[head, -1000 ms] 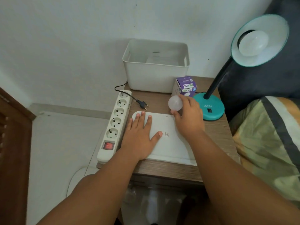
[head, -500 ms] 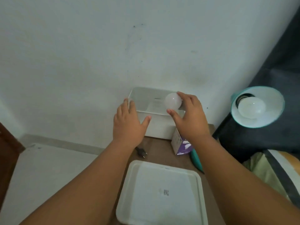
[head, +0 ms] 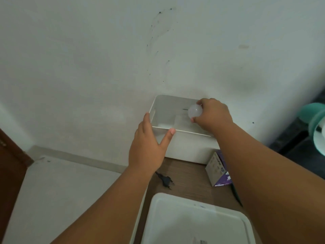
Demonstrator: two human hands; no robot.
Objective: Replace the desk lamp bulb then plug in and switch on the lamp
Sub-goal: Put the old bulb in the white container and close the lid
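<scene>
Moved: your right hand (head: 213, 115) carried the bulb (head: 194, 111) deeper over the bin (head: 190, 147), frame centre | fingers: right curled round bulb; left hand (head: 146, 148) straight-fingered on bin's near-left corner | step: probably binning old bulb | next: lower, release gently, then take the plug (head: 166, 180).

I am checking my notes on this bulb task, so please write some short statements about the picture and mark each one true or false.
1. The right hand holds a white bulb over the open white bin. True.
2. The left hand grips the black plug. False: the left hand rests on the bin's front corner; the plug lies free on the table.
3. The lid covers the bin. False: the lid lies on the table, nearer the camera.
4. The purple box stands right of the plug. True.
</scene>
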